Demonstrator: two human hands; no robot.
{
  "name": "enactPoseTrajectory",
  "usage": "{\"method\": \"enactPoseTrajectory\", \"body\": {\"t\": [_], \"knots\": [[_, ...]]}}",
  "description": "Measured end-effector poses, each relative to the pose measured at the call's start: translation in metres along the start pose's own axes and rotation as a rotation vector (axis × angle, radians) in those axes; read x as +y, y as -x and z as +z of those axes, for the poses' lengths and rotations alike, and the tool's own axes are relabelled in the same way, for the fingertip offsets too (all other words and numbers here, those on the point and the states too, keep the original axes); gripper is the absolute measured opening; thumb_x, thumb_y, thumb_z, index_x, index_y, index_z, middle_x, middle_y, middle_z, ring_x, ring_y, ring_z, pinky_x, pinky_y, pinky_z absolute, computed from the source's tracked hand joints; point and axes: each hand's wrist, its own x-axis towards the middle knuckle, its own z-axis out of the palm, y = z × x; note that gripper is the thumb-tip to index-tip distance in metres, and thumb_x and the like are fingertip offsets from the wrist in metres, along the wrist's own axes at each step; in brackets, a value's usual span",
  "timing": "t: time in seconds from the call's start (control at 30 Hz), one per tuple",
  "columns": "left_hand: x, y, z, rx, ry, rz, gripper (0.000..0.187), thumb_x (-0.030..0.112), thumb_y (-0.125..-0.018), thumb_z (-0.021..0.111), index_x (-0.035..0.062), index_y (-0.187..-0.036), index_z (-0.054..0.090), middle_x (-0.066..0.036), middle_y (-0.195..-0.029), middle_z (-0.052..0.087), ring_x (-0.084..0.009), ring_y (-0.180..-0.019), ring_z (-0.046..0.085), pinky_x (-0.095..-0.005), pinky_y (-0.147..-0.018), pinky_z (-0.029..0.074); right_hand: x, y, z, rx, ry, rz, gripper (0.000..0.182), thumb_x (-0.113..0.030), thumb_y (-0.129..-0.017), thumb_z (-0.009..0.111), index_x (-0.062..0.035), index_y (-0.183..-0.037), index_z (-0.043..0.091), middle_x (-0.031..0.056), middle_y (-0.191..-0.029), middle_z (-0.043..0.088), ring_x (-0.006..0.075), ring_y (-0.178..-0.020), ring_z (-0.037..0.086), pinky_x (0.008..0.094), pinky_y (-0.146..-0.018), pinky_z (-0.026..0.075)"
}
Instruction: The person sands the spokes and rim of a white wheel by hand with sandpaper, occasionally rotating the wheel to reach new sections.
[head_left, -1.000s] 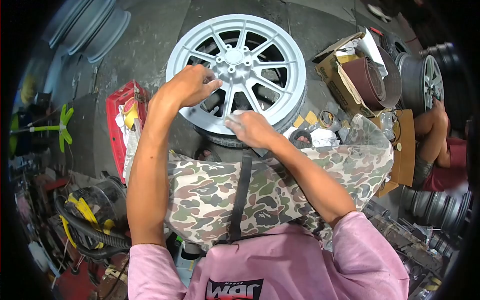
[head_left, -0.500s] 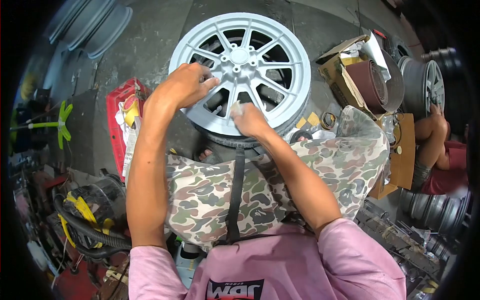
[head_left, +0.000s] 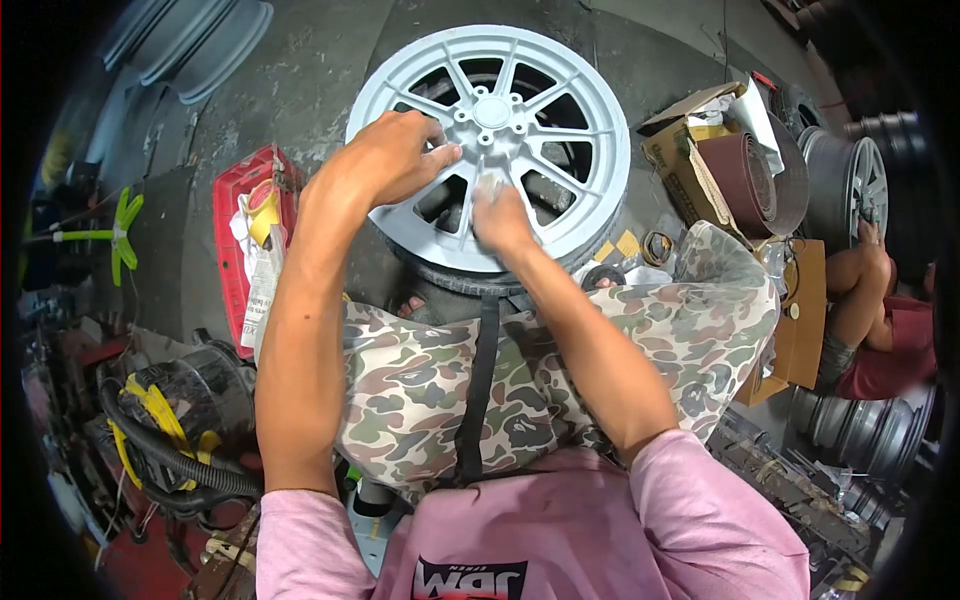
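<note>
A pale grey car wheel [head_left: 600, 130] with split spokes lies face up in front of my knees, above a black tyre [head_left: 450, 278]. My left hand [head_left: 405, 158] is bent over the wheel's left spokes, thumb near the hub and fingers curled, steadying it; the fingertips are partly hidden. Lower on the face, my right hand [head_left: 503, 222] presses a small pale piece of sandpaper [head_left: 489, 188] against a spoke near the hub. Motion blurs that piece and the fingertips.
A red tray [head_left: 230, 250] with tape and newspaper stands at left, near a vacuum hose [head_left: 190, 465]. At right are a cardboard box [head_left: 665, 165], a brown abrasive roll [head_left: 735, 180] and an open carton [head_left: 800, 340]. Beyond, another person's hand [head_left: 868, 232] touches a wheel [head_left: 835, 180].
My right hand has slid up the spoke toward the hub with the sandpaper. My left hand stays on the left spokes. The whole view has shifted slightly.
</note>
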Motion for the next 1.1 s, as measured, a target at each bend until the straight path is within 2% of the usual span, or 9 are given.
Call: {"method": "enactPoseTrajectory", "body": {"t": [0.13, 0.2, 0.23, 0.3, 0.4, 0.63, 0.77, 0.97, 1.1], "knots": [[-0.002, -0.002, 0.003, -0.015, 0.01, -0.04, 0.04, 0.034, -0.094, 0.062, -0.0038, -0.102, 0.071, -0.025, -0.083, 0.069, -0.0388, -0.08, 0.068, -0.0461, -0.075, 0.051, 0.005, 0.002, 0.007, -0.009, 0.042, 0.009, 0.033, -0.024, -0.095, 0.056, 0.0054, -0.103, 0.067, 0.0285, -0.097, 0.069, 0.0437, -0.096, 0.068, 0.0495, -0.087, 0.051], [-0.001, -0.003, 0.006, -0.016, 0.007, -0.039, 0.04, 0.034, -0.094, 0.062, -0.0037, -0.103, 0.071, -0.025, -0.083, 0.069, -0.039, -0.081, 0.068, -0.0463, -0.076, 0.051, -0.001, -0.018, 0.006, 0.013, -0.373, 0.15, 0.032, -0.023, -0.095, 0.056, 0.0067, -0.1, 0.067, 0.0238, -0.085, 0.071, 0.0391, -0.084, 0.07, 0.0455, -0.077, 0.052], [0.001, -0.002, 0.006, -0.001, 0.016, -0.036, 0.04, 0.034, -0.094, 0.062, -0.0037, -0.103, 0.071, -0.025, -0.084, 0.069, -0.0391, -0.08, 0.068, -0.046, -0.076, 0.051, -0.006, -0.029, 0.008, 0.077, -0.405, 0.112, 0.028, -0.02, -0.097, 0.054, 0.0053, -0.093, 0.067, 0.0163, -0.072, 0.068, 0.0297, -0.069, 0.068, 0.0417, -0.063, 0.049], [0.004, 0.002, 0.004, 0.017, 0.028, -0.033, 0.04, 0.034, -0.094, 0.062, -0.0038, -0.103, 0.071, -0.025, -0.084, 0.07, -0.0392, -0.08, 0.068, -0.0457, -0.076, 0.051, -0.006, -0.026, 0.004, -0.046, -0.619, 0.107, 0.02, -0.018, -0.102, 0.051, -0.0007, -0.098, 0.061, 0.0037, -0.07, 0.059, 0.0125, -0.052, 0.051, 0.028, -0.047, 0.039], [0.002, 0.007, 0.001, 0.035, 0.026, -0.043, 0.041, 0.035, -0.094, 0.062, -0.004, -0.104, 0.071, -0.026, -0.085, 0.07, -0.0392, -0.08, 0.068, -0.0458, -0.077, 0.051, -0.014, 0.011, -0.039, -0.2, -0.915, 0.103, 0.021, -0.018, -0.104, 0.049, -0.0032, -0.094, 0.06, 0.0022, -0.067, 0.056, 0.0111, -0.048, 0.045, 0.0264, -0.044, 0.034], [0.002, 0.0, 0.003, -0.001, 0.009, -0.042, 0.041, 0.036, -0.094, 0.062, -0.0034, -0.104, 0.071, -0.026, -0.085, 0.07, -0.0391, -0.081, 0.069, -0.0457, -0.077, 0.051, -0.015, -0.003, -0.008, -0.086, -0.755, 0.142, 0.021, -0.018, -0.104, 0.047, -0.0029, -0.095, 0.059, 0.0033, -0.067, 0.054, 0.0115, -0.048, 0.046, 0.0264, -0.044, 0.034], [0.0, 0.001, 0.002, 0.029, 0.017, -0.005, 0.041, 0.036, -0.094, 0.063, -0.002, -0.105, 0.071, -0.025, -0.085, 0.07, -0.0383, -0.08, 0.069, -0.0448, -0.076, 0.052, -0.024, 0.016, -0.031, -0.222, -0.983, 0.113, 0.019, -0.018, -0.105, 0.048, -0.0033, -0.095, 0.056, 0.0034, -0.066, 0.053, 0.0127, -0.048, 0.042, 0.0272, -0.044, 0.032], [0.002, -0.005, 0.002, -0.021, 0.018, -0.044, 0.039, 0.035, -0.094, 0.063, -0.0012, -0.106, 0.071, -0.025, -0.083, 0.07, -0.0375, -0.077, 0.069, -0.0443, -0.075, 0.052, -0.015, -0.015, 0.003, -0.071, -0.868, 0.263, 0.017, -0.017, -0.104, 0.048, -0.0033, -0.097, 0.055, 0.0039, -0.067, 0.053, 0.0136, -0.05, 0.046, 0.0275, -0.045, 0.033], [-0.002, 0.001, 0.005, 0.063, 0.043, 0.031, 0.039, 0.035, -0.094, 0.062, -0.0015, -0.104, 0.072, -0.024, -0.081, 0.07, -0.0373, -0.074, 0.069, -0.0446, -0.074, 0.052, -0.012, 0.014, -0.026, -0.142, -0.977, 0.125, 0.02, -0.019, -0.104, 0.05, -0.0018, -0.096, 0.057, 0.0043, -0.068, 0.054, 0.0129, -0.05, 0.046, 0.0262, -0.045, 0.033]]}}
